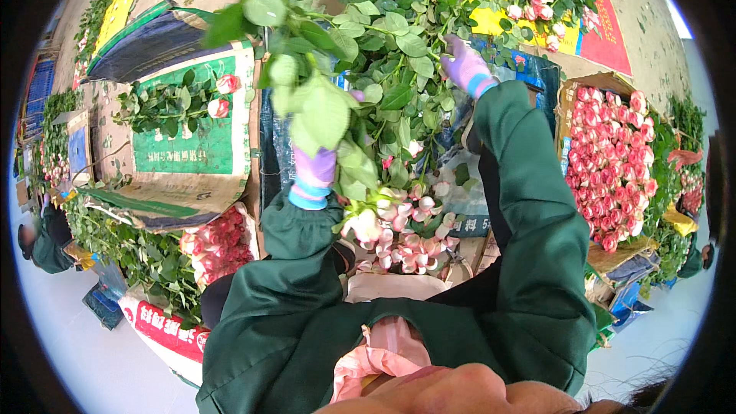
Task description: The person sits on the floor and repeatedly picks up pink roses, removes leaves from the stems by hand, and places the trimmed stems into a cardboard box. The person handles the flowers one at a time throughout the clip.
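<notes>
My left hand (314,168), in a purple knit glove with a blue cuff, is closed around a leafy rose stem (319,106). Large blurred leaves cover most of its fingers. The pale rose bloom (365,226) hangs toward my lap. My right hand (467,63), gloved alike, lies at the edge of a heap of green rose stems (402,63). One long stem reaches its fingertips; whether they grip it is unclear. Below the heap, pink-and-white petals and blooms (411,241) gather between my knees.
To my right stands a bundle of packed pink roses (612,167). Two cut roses (218,108) lie on a green printed sack (190,149) at left. More wrapped roses (221,247) are beside my left knee. Loose roses (537,6) lie beyond. Another person (49,241) is at far left.
</notes>
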`<state>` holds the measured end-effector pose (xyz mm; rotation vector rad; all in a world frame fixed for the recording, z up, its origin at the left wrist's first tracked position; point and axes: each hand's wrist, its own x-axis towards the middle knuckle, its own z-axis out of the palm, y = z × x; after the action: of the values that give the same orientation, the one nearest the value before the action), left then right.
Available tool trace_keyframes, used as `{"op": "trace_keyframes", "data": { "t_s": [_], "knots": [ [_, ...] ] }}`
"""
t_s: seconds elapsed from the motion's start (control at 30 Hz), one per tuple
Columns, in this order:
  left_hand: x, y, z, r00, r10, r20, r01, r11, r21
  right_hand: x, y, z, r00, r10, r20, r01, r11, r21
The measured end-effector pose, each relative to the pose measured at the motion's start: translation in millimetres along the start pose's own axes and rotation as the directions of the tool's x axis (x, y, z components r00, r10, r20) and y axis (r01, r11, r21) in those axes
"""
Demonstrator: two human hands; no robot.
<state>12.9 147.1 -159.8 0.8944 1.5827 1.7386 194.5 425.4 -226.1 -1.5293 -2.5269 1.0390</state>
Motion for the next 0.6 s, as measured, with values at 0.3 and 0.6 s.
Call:
{"op": "trace_keyframes", "data": {
  "t_s": [0.3,0.6],
  "knots": [
    [37,65,-31,0.985,0.001,-0.173,-0.008,0.999,-0.039,17,-10,29,0.997,0.066,0.043,-0.05,0.951,-0.304],
    [12,108,-49,0.947,0.317,-0.052,-0.268,0.868,0.419,-21,-32,-56,0.975,-0.167,0.145,0.207,0.918,-0.337]
  ]
}}
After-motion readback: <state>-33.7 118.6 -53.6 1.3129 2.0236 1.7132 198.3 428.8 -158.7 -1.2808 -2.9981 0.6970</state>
